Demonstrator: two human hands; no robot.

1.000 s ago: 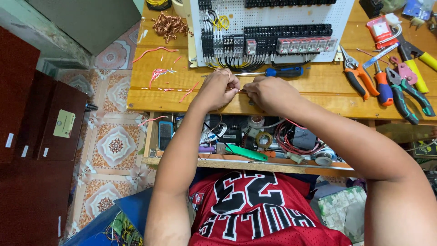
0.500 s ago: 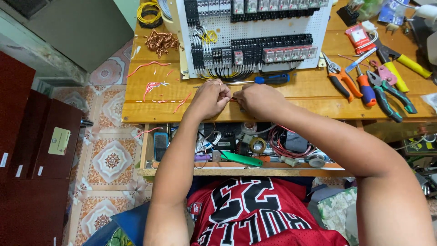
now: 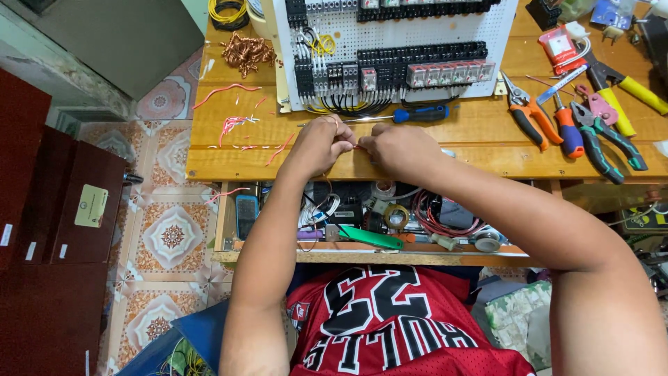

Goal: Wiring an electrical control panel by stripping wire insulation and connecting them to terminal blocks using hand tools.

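A thin red wire [image 3: 356, 145] is sitting between the person's two hands, near the front edge of the table [image 3: 480, 143], pinched at both ends. The left hand [image 3: 320, 145] is curling nearly shut, its fingertips gripping the wire's left end; the right hand [image 3: 398, 147] is closing the same way on the other end, so the two fists are almost touching. Behind them, a white perforated panel [image 3: 396, 49] with black terminal blocks is leaning at the back edge of the table. A blue screwdriver [image 3: 410, 114] is lying just in front of the panel, close behind the hands. Pliers [image 3: 530, 117] and other hand tools are lying towards the right edge. Copper strands [image 3: 245, 50] are heaped at the back left corner, and pink wire offcuts [image 3: 236, 125] are lying scattered along the left side.
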